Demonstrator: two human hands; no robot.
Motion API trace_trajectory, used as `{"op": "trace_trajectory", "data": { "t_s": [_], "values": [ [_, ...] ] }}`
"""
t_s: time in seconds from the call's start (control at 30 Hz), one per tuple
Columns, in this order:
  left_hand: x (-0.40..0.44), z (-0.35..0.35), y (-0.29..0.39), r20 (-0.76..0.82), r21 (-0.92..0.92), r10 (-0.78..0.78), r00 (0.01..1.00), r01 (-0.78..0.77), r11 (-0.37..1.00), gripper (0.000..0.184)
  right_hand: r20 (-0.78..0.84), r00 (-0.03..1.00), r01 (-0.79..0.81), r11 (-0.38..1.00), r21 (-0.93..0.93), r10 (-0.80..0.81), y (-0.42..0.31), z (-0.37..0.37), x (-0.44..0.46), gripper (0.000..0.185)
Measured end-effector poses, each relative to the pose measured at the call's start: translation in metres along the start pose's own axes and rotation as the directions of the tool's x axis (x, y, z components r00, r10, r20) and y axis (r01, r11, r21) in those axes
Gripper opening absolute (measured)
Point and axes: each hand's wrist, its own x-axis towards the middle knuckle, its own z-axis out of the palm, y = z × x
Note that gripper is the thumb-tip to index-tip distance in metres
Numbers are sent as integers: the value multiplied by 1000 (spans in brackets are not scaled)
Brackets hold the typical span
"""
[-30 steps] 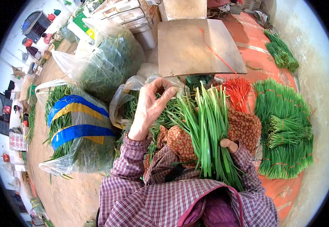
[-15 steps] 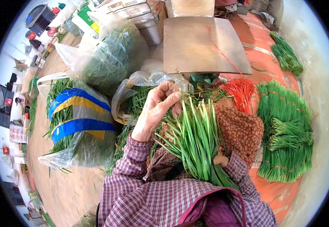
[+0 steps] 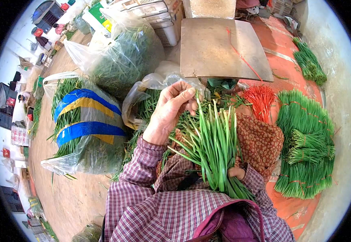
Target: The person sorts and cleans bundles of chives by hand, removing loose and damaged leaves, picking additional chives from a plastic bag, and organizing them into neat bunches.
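Observation:
A loose bunch of green garlic chives (image 3: 217, 149) lies across my lap, its pale cut ends pointing up and away from me. My right hand (image 3: 236, 173), mostly hidden by the leaves and sleeve, is closed around the bunch's lower right side. At the top, my left hand (image 3: 174, 108) pinches thumb against forefinger at the pale end of one chive stalk. Beneath the bunch, a brown flowered cloth (image 3: 260, 139) covers my knees.
A wooden board (image 3: 224, 48) with one red tie stands ahead. Red ties (image 3: 260, 101) hang beside it. Tied chive bundles (image 3: 304, 149) are stacked at right. Plastic bags of greens, one clear (image 3: 129, 56) and one blue-and-yellow striped (image 3: 88, 121), stand at left.
The view has shifted slightly, so the surroundings sit a little differently. My left hand stays pinched at the stalk ends, and my right hand keeps its hold on the bunch.

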Motion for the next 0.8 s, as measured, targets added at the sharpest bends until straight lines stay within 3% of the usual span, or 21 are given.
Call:
{"op": "trace_trajectory", "data": {
  "t_s": [0.33, 0.4, 0.47, 0.53, 0.57, 0.6, 0.63, 0.73, 0.8],
  "values": [
    [22, -36, 10, -102, 43, 91, 991, -87, 995, 15, -36, 999, 36, 999, -32, -37, 12, -20, -4, 77],
    [34, -60, 19, -223, 2, 178, 959, -182, 983, 15, -47, 998, 51, 998, -27, -52, 13, -27, -6, 77],
    [44, -98, 31, -248, -190, 200, 948, -250, 949, 16, -60, 995, 81, 997, 1, -81, 14, -40, -9, 77],
    [39, -116, 49, -381, -188, 202, 902, -290, 938, 19, -55, 991, 123, 991, 45, -120, 11, -62, -15, 76],
    [40, -135, 55, -343, -239, 204, 917, -295, 925, 14, -46, 987, 158, 985, 71, -155, 8, -76, -20, 76],
    [33, -136, 63, -414, -167, 235, 879, -327, 930, 16, 91, 974, 200, 977, 74, -206, 2, -103, -29, 78],
    [29, -127, 70, -588, -87, 225, 777, -337, 937, 16, 66, 973, 215, 970, 116, -223, -9, -105, -39, 78],
    [16, -172, 77, -264, -198, 186, 946, -242, 950, 19, 120, 903, 388, 903, 184, -412, -38, -91, -40, 68],
    [16, -182, 72, -243, -222, 166, 956, -221, 950, 20, 93, 870, 469, 871, 148, -484, -53, -82, -42, 69]
  ]
}}
